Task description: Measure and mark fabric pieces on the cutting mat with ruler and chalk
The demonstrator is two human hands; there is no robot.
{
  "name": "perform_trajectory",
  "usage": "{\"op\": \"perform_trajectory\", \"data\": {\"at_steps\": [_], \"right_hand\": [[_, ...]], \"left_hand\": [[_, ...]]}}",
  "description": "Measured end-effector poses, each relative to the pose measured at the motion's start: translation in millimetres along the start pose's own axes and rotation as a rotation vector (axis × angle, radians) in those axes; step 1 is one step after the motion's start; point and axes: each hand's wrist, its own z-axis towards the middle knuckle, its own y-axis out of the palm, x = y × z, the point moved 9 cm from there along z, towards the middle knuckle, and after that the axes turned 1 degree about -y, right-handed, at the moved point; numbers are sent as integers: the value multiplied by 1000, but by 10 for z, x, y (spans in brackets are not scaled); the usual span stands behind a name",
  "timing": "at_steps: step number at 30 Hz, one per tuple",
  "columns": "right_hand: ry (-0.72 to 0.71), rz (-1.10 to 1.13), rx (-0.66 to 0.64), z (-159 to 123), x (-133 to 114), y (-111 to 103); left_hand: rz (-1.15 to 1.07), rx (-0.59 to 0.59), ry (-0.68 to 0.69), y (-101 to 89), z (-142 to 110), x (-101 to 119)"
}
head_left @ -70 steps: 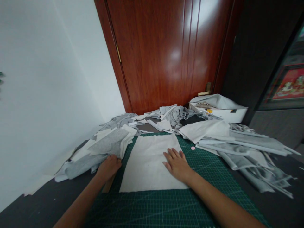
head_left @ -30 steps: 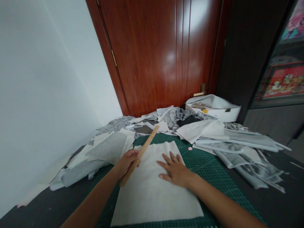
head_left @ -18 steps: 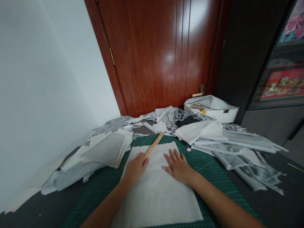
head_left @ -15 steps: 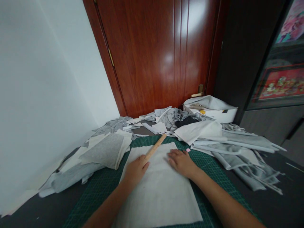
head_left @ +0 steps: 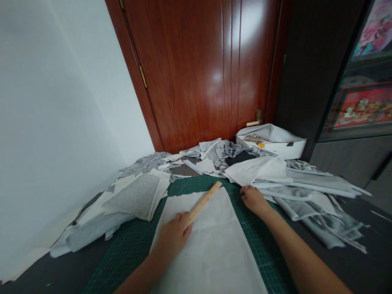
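One head-worn camera looks forward and down over white cloth [head_left: 211,245] toward a door [head_left: 190,73].

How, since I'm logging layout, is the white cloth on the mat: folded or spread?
Spread: the white cloth lies flat across the green mat; whether doubled, cannot tell.

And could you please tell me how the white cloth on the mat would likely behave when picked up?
The cloth would probably droop, as its far edge looks slightly wavy. It is likely light for its size, looking thin. It seems unlikely to roll, since it lies flat on the mat.
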Motion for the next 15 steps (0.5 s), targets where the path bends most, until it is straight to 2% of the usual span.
{"op": "perform_trajectory", "data": {"at_steps": [4, 9, 12, 15], "right_hand": [[28, 36, -13, 32, 82, 12], [33, 42, 22, 39, 104, 24], [38, 47, 36, 36, 109, 21], [22, 51, 39, 30, 98, 0]], "left_hand": [[-72, -77, 69, -83, 77, -10], [-146, -1, 236, -321, 459, -25], [-134, 49, 230, -242, 675, -122], [-113, 136, 210, -98, 739, -161]]}}
